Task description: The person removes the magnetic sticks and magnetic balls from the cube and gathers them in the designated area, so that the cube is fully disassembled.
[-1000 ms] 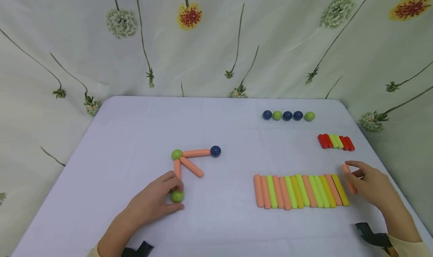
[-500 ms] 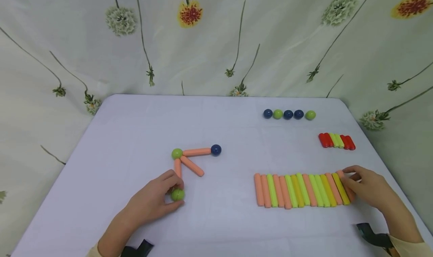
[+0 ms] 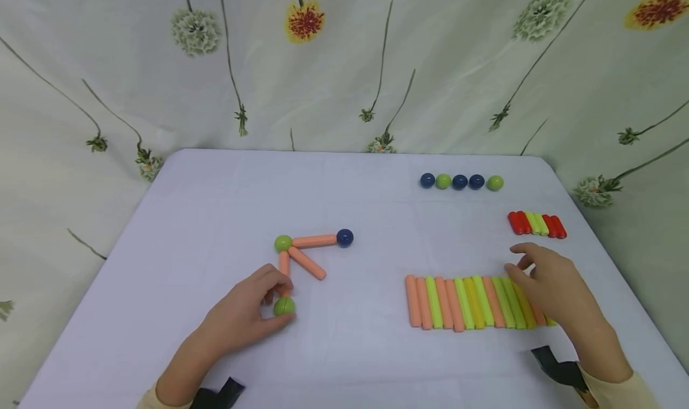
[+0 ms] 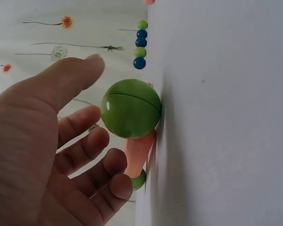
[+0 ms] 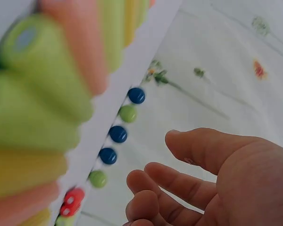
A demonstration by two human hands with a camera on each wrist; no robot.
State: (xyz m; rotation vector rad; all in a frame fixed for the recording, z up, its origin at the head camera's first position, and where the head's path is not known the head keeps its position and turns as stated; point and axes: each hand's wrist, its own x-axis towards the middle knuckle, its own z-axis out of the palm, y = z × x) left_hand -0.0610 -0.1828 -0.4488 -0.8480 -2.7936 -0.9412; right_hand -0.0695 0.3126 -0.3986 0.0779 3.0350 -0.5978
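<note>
A figure of peach sticks and balls lies on the white table. Its upper green ball (image 3: pixel 283 243) joins a peach stick (image 3: pixel 314 241) leading to a dark blue ball (image 3: pixel 345 237), a slanted peach stick (image 3: pixel 308 263), and another running down to the lower green ball (image 3: pixel 284 306). Around that lower ball my left hand (image 3: pixel 243 306) rests with loosely bent fingers; the left wrist view shows a gap between thumb and ball (image 4: pixel 131 108). Whether fingertips touch the stick, I cannot tell. My right hand (image 3: pixel 557 286), holding nothing, hovers over the right end of a row of long sticks (image 3: pixel 454 304), hiding part of it.
Several blue and green balls (image 3: pixel 460 182) line the back right of the table. Short red and lime sticks (image 3: pixel 536 224) lie side by side near the right edge. A flowered cloth (image 3: pixel 334 86) hangs behind the table.
My right hand set a peach stick down at the row's right end, let go, and moved left above the row. The left hand has stayed by the lower green ball.
</note>
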